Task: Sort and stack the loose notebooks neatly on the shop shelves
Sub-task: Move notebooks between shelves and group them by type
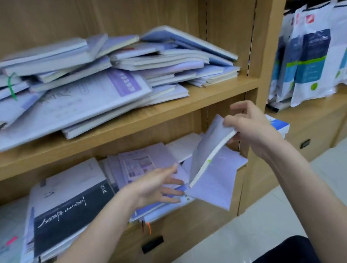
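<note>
Head view, right hand: the right hand [247,126] is raised at the right end of the lower shelf [179,220], thumb and fingers pinching the top corner of a pale notebook [208,149]; the index finger is lifted and crooked above it
Head view, held notebook: tilted steeply, top corner up by the hand, bottom corner down near the heap of loose notebooks [150,164] on the lower shelf; whether that corner touches them cannot be told
Head view, left hand: the left hand [156,187] reaches in from the lower left, fingers straight and spread, grasping nothing, tips lying on a purple-edged notebook [147,209] just beside the held one's bottom corner
Head view, other notebooks: a black-and-white notebook [68,209] lies left of the left forearm; a jumbled pile [95,75] covers the upper shelf [207,94]
Head view, hard to make out: cover print is blurred and unreadable; the left end of both shelves is cut off by the frame; hanging packets [312,55] at right are smeared by motion; the right hand's lower fingers are hidden behind the notebook
</note>
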Motion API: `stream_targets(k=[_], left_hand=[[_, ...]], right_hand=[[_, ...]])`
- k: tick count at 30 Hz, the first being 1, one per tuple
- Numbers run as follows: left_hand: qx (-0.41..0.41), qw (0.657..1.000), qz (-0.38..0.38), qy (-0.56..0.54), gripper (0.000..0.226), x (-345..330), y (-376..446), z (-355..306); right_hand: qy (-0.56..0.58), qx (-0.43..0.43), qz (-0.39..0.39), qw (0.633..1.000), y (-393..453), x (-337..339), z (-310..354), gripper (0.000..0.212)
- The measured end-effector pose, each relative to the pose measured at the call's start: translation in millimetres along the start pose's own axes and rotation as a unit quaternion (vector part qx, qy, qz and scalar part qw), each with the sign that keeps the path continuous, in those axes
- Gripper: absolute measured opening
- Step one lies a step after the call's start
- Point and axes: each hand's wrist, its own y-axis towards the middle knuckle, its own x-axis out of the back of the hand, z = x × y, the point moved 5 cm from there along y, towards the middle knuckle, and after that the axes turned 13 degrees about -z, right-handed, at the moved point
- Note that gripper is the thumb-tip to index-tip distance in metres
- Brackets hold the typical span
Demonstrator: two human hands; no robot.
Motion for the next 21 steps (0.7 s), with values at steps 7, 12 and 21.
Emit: stream_targets(k=[7, 12, 21], left_hand=[[-0.094, 0.983, 0.155, -0.042, 0.055, -27, -65, -47], [-0.258, 0.960, 0.092, -0.064, 0.065, 4, -101, -112], [-0.560, 0.758, -0.305, 0.137, 0.037, 89, -138, -242]], right_hand=[[0.072, 0.077, 0.143, 0.984, -50, 34, 68, 0.023], [0.129, 0.220, 0.156, 0.954, -74, 34, 135, 0.028], [0.257, 0.167, 0.114, 0.945, -33, -30, 167, 0.064]])
